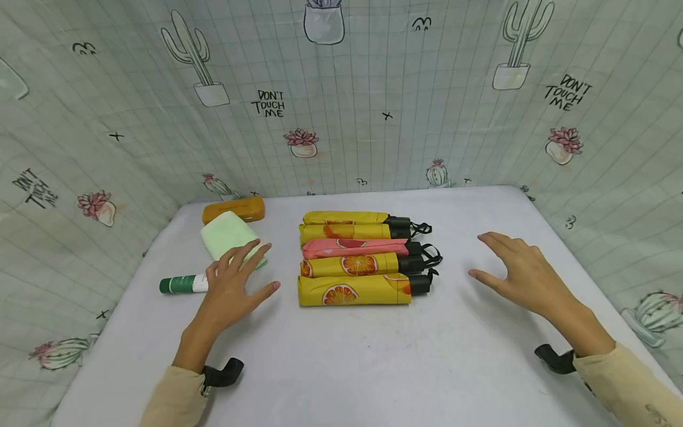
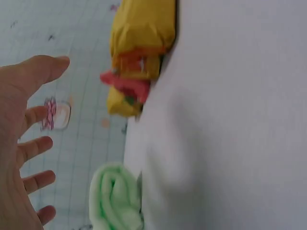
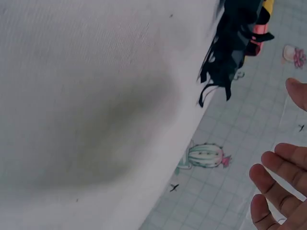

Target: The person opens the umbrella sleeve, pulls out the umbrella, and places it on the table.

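Note:
Several folded umbrellas lie in a stack of rows mid-table, handles to the right. The nearest yellow umbrella (image 1: 352,291) bears an orange-slice print, and a pink umbrella (image 1: 354,248) lies among the yellow ones. Their black handles (image 3: 230,43) and wrist loops appear in the right wrist view. My left hand (image 1: 232,290), fingers spread, hovers left of the umbrellas, overlapping a folded pale green cloth (image 1: 226,234) and a green-and-white tube (image 1: 181,284). To the right of the handles my right hand (image 1: 525,276) is held over the table, fingers apart, with nothing in it.
An amber-brown case (image 1: 235,209) lies at the table's back left corner, behind the cloth. The white table (image 1: 363,367) is bordered at the back and sides by a hanging printed curtain (image 1: 347,77). Black wrist mounts (image 1: 224,373) stick out from both sleeves.

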`<state>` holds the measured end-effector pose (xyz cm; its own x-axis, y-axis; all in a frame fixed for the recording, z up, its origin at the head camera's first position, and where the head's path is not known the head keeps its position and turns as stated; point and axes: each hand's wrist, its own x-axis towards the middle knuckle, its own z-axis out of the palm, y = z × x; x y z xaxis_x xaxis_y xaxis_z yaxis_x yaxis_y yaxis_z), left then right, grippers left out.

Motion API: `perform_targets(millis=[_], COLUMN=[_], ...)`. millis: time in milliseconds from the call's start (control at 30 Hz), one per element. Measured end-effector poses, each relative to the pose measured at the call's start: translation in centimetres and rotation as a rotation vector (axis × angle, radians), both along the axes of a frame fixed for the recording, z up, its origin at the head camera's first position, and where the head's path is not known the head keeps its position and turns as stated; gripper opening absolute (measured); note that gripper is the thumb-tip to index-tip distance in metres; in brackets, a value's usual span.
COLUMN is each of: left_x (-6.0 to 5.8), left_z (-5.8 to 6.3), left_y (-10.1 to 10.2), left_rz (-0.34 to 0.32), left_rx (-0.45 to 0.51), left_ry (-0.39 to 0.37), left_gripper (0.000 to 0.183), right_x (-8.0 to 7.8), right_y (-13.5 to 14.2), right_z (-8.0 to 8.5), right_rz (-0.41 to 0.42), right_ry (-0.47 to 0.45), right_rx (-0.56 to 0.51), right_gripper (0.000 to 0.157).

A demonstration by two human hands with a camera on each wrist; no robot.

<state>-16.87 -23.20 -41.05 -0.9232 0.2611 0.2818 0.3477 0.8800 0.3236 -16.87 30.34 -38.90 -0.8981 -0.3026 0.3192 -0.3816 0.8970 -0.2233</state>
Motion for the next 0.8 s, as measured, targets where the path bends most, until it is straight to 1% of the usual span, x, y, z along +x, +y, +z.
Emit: perform_targets(millis=[100,233,333,433,567,700,800], left_x=[0.0,-0.1,-0.1,0.0,0.1,0.1,-0.1], left_z=[-0.5,-1.8,-2.8,-3.4,-4.1,-4.7,-4.9], left_y=[1.6,3.3,3.9,4.1,3.9,3.9,4.1], left_rz=[-0.056,-0.128,-0.161,-0.168,-0.160,-0.182,-0.211], left_rx=[0.066,0.176,0.273,0.350,0.410,0.455,0.465], left_ry=[0.008,0.001,-0.018,-0.037,-0.066,-0.071,-0.062], left_gripper=[0.074,0.068,0.061,0.055,0.052,0.048,0.044], right_x=[0.5,0.9,0.9,0.8,0.5,0.4,0.3], right_y=[-1.5,-3.4,-4.5,-5.5,-6.5,-7.0,-7.2], right_z=[-0.1,-0.2,-0.2,-0.1,-0.7,-1.5,-1.9], right_rz=[0.053,0.125,0.161,0.176,0.198,0.217,0.221], right_ry=[0.013,0.005,-0.023,-0.065,-0.115,-0.144,-0.153], right_rx=[-0.046,-0.067,-0.068,-0.059,-0.059,-0.083,-0.090], right_gripper=[0.066,0.061,0.059,0.060,0.058,0.056,0.054])
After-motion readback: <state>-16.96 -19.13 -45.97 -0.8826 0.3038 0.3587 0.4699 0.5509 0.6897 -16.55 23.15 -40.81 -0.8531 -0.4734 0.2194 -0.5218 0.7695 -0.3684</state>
